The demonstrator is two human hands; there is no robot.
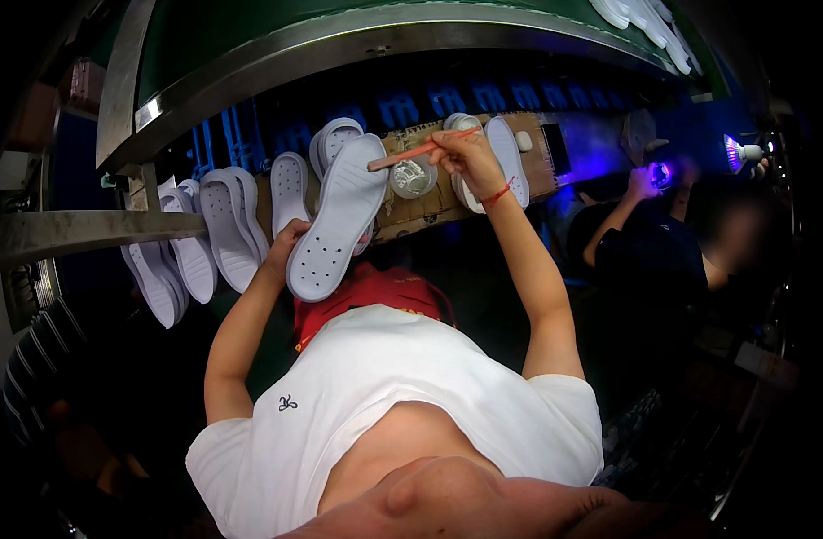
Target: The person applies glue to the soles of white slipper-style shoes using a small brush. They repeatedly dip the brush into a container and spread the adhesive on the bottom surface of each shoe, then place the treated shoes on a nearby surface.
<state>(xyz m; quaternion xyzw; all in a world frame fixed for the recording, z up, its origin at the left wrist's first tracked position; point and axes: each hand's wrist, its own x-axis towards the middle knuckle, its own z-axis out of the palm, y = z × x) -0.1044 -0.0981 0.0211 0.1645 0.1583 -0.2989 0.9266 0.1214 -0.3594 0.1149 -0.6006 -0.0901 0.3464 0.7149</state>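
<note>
A white shoe sole (338, 220) with rows of small holes at one end is held up in front of me. My left hand (290, 247) grips its edge from the left and beneath, some fingers hidden behind it. My right hand (470, 160) is closed around the orange handle of a brush (420, 151). The brush's flat bristle end meets the sole near its upper right edge. Just right of the sole, below the brush, stands a clear round bowl (412, 178) with pale contents.
Several white soles (227, 220) lean in a row at the left; more soles (506, 157) lie right of the bowl on a cardboard-covered bench (420, 218). A metal frame rail (277, 76) crosses above. At right, a co-worker (649, 229) sits near purple-lit lamps (739, 154).
</note>
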